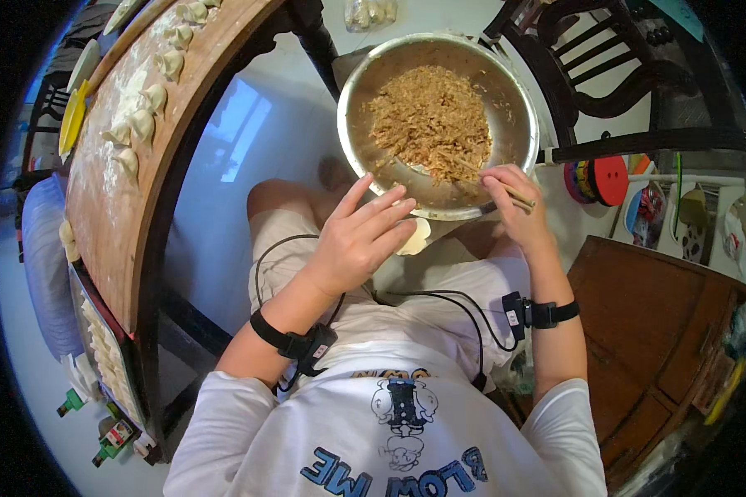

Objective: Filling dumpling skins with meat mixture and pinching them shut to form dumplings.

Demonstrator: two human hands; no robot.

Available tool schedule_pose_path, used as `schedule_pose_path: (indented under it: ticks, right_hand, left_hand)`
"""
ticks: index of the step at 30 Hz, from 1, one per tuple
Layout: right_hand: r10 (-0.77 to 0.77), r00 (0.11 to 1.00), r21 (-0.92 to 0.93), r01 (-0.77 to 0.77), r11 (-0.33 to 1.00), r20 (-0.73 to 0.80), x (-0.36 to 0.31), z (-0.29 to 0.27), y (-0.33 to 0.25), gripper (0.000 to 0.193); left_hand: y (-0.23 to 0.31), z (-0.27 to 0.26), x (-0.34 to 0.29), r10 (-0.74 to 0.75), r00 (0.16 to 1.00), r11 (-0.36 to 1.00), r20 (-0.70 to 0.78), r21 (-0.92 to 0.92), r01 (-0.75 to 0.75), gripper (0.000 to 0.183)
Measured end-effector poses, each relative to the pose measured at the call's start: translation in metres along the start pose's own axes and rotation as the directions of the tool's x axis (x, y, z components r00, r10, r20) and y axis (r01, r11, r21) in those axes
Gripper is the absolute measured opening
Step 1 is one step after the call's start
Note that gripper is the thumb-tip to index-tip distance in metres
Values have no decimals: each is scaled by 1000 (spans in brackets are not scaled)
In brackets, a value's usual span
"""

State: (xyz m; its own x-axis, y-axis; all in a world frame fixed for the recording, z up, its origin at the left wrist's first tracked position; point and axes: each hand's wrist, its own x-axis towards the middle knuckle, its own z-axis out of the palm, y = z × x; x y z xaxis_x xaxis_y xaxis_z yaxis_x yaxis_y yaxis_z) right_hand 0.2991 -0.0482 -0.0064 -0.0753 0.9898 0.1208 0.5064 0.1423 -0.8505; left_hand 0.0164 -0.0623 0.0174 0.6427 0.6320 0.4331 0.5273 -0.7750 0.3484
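A round pale dumpling wrapper (417, 238) shows past the fingers of my left hand (359, 244), which holds it just outside the near rim of the bowl. The other fingers of that hand are spread, and its thumb is hidden. My right hand (518, 207) grips a pair of wooden chopsticks (520, 197) at the bowl's near right rim. Their tips reach into the brown minced filling (431, 120). This filling lies heaped in a large steel bowl (352, 153) in front of me.
To the left stands a wooden table (112, 240) with flour and several folded dumplings (143, 124). A tray of dumplings (108, 356) sits lower left. A dark chair (613, 74) is at the far right, above a red spool (610, 180) and a brown wooden cabinet (638, 331).
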Motion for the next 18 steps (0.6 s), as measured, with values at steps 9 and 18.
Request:
schedule_pose_path:
  ticks: [9, 18]
  right_hand:
    - [94, 994, 11, -94, 996, -60, 10, 10, 21, 14]
    - [76, 995, -71, -81, 994, -67, 13, 4, -4, 16]
  left_hand:
    - [1, 0, -2, -52, 999, 999, 12, 6, 52, 18]
    - [-2, -7, -13, -84, 996, 996, -10, 17, 84, 24]
